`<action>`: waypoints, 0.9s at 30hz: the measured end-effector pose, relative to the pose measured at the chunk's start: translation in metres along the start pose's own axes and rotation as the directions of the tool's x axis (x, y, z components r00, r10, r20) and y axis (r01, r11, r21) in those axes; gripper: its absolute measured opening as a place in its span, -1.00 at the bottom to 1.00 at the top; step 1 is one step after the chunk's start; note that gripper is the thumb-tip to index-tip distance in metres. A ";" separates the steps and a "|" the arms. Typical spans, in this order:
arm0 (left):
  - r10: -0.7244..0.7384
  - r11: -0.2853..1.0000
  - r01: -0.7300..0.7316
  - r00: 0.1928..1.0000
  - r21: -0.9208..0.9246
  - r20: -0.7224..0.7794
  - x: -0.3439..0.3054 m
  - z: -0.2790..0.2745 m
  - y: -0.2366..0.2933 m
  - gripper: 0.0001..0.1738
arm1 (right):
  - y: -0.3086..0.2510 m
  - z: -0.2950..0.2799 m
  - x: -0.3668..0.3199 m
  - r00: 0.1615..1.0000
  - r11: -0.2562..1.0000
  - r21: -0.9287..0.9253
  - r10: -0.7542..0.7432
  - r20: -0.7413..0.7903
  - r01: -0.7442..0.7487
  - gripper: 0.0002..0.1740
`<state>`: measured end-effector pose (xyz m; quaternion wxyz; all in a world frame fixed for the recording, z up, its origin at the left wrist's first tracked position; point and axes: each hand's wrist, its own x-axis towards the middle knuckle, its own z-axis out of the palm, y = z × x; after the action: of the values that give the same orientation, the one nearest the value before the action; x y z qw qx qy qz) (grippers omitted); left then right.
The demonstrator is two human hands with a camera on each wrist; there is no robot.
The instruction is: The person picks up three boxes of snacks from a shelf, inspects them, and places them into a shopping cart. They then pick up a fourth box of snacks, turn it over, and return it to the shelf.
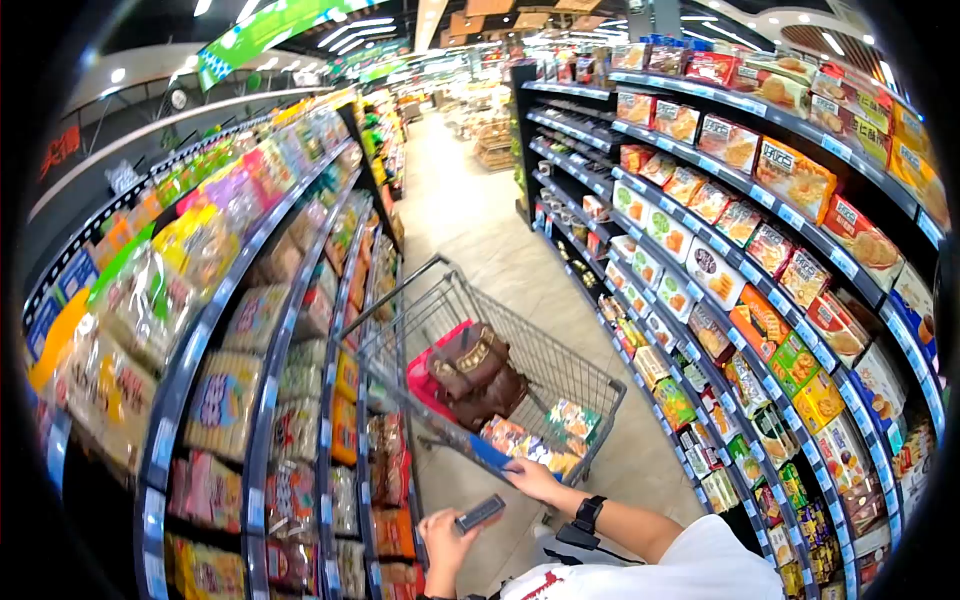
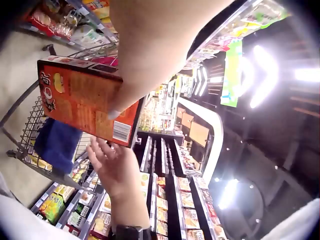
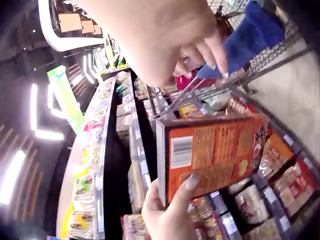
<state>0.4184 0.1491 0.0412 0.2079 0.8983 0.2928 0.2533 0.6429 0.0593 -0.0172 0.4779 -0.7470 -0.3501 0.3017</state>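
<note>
Box (image 3: 215,150) is in the left hand (image 1: 450,540), on the near side of the cart (image 1: 553,355), its barcode face turned to both wrist views. From my end, I see the left hand gripping it at one end, thumb across the print. The right hand (image 1: 535,480) is unclenched, fingers loose by the blue cover (image 2: 57,145) at the cart's handle end (whether they touch it, I can't tell). I judge the step in hand to be holding the box up to view; the next move, I'd say, calls for keeping that thumb grip firm and clear of the cart's rim. Inside the cart I find a brown bag (image 1: 478,368) beside a pink thing (image 1: 428,387), with bright packs (image 1: 522,443) nearer the handle end.
</note>
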 end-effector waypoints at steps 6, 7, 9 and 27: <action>-0.068 0.997 0.071 0.986 -0.015 0.152 0.052 0.048 0.012 -0.60 | 0.060 -0.040 0.063 0.991 0.798 -0.591 -0.057 0.123 0.120 -0.45; -0.057 0.998 0.062 0.988 -0.033 0.142 0.058 0.051 0.019 -0.59 | 0.068 -0.043 0.069 0.979 0.793 -0.600 0.026 0.202 0.103 -0.47; -0.044 0.996 0.054 0.991 -0.077 0.126 0.067 0.055 0.032 -0.55 | 0.083 -0.049 0.071 0.913 0.775 -0.628 0.200 0.355 0.075 -0.50; -0.253 0.963 0.217 0.932 0.159 0.261 0.159 0.072 0.069 -0.68 | -0.075 -0.122 0.069 0.790 0.797 0.073 -0.604 0.105 0.600 -0.83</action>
<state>0.6006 0.1822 0.0742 0.2181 0.8948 0.3817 0.0781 0.7607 0.0759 0.0886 0.5398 -0.5680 -0.5928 0.1858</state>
